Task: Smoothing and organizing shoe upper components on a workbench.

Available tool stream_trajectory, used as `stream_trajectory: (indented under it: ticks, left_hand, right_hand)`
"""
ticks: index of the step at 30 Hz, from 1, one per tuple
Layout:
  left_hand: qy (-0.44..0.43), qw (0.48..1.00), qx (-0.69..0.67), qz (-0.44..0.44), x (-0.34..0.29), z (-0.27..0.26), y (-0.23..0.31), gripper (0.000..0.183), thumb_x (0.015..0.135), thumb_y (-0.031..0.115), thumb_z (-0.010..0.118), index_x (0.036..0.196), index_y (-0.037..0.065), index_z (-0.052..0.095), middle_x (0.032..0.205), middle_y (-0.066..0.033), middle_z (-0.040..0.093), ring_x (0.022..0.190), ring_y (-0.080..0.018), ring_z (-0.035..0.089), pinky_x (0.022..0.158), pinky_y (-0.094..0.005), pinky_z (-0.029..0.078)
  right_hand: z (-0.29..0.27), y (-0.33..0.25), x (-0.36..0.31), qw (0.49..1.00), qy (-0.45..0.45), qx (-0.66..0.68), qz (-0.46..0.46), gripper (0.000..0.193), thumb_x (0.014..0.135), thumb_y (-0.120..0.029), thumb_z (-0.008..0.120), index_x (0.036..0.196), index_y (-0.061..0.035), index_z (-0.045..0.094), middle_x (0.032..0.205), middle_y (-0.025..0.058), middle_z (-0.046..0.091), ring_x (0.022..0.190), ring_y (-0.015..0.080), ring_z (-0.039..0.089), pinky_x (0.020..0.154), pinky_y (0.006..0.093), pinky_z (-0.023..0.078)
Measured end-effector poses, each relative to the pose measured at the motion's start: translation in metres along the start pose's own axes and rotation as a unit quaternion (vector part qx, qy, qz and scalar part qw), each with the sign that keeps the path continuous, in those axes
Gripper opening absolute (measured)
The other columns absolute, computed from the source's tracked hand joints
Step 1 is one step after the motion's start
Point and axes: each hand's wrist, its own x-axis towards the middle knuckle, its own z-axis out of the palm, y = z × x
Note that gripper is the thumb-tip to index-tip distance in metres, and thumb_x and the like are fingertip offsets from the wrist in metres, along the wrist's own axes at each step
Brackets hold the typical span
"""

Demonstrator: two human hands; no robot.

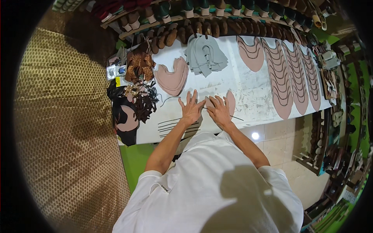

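On the white-topped table (248, 89), a pink shoe-upper piece (231, 101) lies flat, partly covered by my right hand (219, 112). That hand's fingers are stretched out and press on the piece. A thin dark strip (237, 118) runs beneath the right hand and sticks out past its right side. Just left of the piece, my left hand (190, 111) is spread open, its thumb pointing toward the right hand. Several more dark strips (171, 129) lie in a row below the left hand. A loose thin cord (167, 99) curls to its left.
Stacked pink uppers (173, 79) and grey cut pieces (206, 58) sit farther back. Overlapping rows of dark-edged pink uppers (281, 85) fill the right side. At left are leopard-print pieces (140, 66) and dark scraps (145, 106). Shoe lasts (206, 29) line the back shelf.
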Motion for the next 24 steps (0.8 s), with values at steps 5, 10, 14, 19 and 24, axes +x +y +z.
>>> stream_trajectory:
  ticks: [5,10,14,19,24]
  left_hand:
    - [0.003,1.0,-0.016,-0.01,0.0,0.003,-0.003,0.055,0.092,0.018,0.065,0.143,0.038,0.063,0.176,-0.0161,0.012,0.159,-0.047,0.006,0.108,-0.0871,0.008]
    - [-0.027,0.999,-0.004,-0.017,-0.002,-0.003,-0.001,0.053,0.093,0.019,0.065,0.142,0.038,0.065,0.175,-0.017,0.014,0.16,-0.0462,0.007,0.108,-0.0864,0.007]
    - [-0.037,0.999,-0.006,-0.019,0.0,-0.009,0.001,0.055,0.092,0.018,0.066,0.143,0.038,0.064,0.175,-0.0172,0.014,0.16,-0.0462,0.007,0.109,-0.0861,0.006]
    - [-0.021,0.999,-0.026,-0.031,0.005,-0.006,0.001,0.058,0.086,0.015,0.07,0.139,0.039,0.066,0.174,-0.0163,0.019,0.16,-0.0441,0.011,0.112,-0.0849,0.006]
    - [-0.023,0.998,-0.042,-0.03,0.001,-0.003,0.0,0.059,0.086,0.015,0.07,0.14,0.04,0.065,0.173,-0.0166,0.019,0.16,-0.0439,0.011,0.111,-0.085,0.007]
  right_hand:
    - [0.003,-0.006,0.002,1.0,-0.021,0.005,0.02,0.018,0.088,-0.022,0.073,0.099,-0.0102,0.082,0.143,0.0097,0.06,0.143,0.032,0.044,0.121,0.0611,0.022]
    - [0.002,-0.003,0.006,0.987,0.044,0.029,0.149,0.017,0.083,-0.025,0.077,0.091,-0.011,0.08,0.144,0.0072,0.059,0.143,0.0307,0.043,0.119,0.0631,0.02]
    - [0.0,0.006,0.019,0.977,0.055,0.071,0.192,0.018,0.083,-0.028,0.078,0.09,-0.0114,0.08,0.144,0.0067,0.058,0.142,0.03,0.043,0.118,0.0629,0.018]
    - [0.005,0.005,0.033,0.971,0.09,0.107,0.192,0.017,0.087,-0.03,0.077,0.091,-0.0136,0.081,0.142,0.0065,0.059,0.14,0.0289,0.043,0.116,0.0608,0.018]
    - [0.015,0.012,0.028,0.972,0.08,0.087,0.204,0.016,0.087,-0.03,0.078,0.092,-0.0148,0.081,0.139,0.007,0.059,0.137,0.0291,0.045,0.116,0.0612,0.018]
